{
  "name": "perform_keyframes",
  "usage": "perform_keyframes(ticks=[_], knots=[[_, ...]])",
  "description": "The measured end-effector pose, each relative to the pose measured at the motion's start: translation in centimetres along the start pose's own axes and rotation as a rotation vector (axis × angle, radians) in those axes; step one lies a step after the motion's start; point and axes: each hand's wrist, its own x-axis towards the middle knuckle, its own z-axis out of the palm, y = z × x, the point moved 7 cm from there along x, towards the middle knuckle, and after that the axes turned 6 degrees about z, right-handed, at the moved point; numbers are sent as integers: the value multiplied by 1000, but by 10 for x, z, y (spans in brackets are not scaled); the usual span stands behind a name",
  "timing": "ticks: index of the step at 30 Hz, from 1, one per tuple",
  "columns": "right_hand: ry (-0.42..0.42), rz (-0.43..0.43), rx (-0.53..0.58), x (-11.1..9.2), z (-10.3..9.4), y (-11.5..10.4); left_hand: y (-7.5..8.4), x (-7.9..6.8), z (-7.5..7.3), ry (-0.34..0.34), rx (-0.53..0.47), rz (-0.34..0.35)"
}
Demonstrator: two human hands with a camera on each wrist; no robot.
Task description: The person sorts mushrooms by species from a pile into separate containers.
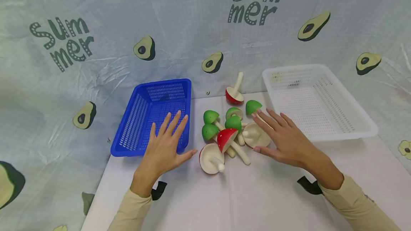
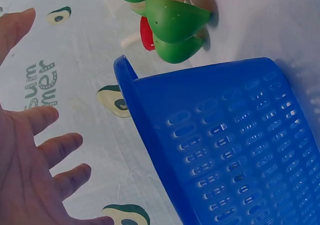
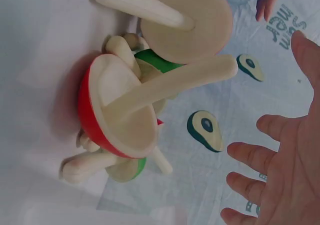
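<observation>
My left hand (image 1: 163, 149), fingers spread, hovers over the near right part of a blue plastic basket (image 1: 130, 117) and holds nothing. In the left wrist view its palm faces the basket's side (image 2: 165, 135). My right hand (image 1: 285, 140) is also spread and bare, above the right side of a pile of toy mushrooms. Some have green caps (image 1: 209, 131); others have red caps with white dots (image 1: 227, 138). One red mushroom (image 3: 125, 110) lies cap down, stem up, nearest the right hand. Another upturned mushroom (image 1: 212, 159) lies at the pile's near left.
A white plastic basket (image 1: 321, 109) stands at the right of the white table (image 1: 257, 195). One red mushroom (image 1: 235, 93) sits at the table's far edge, against a hanging cloth (image 1: 179, 20) printed with avocados. Black straps (image 1: 158, 190) show at both wrists.
</observation>
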Motion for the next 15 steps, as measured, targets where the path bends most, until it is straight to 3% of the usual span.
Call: perform_keyframes(ticks=[15], knots=[[29, -5, 124, 1, -2, -6, -7, -1, -2, 33, -50, 34]])
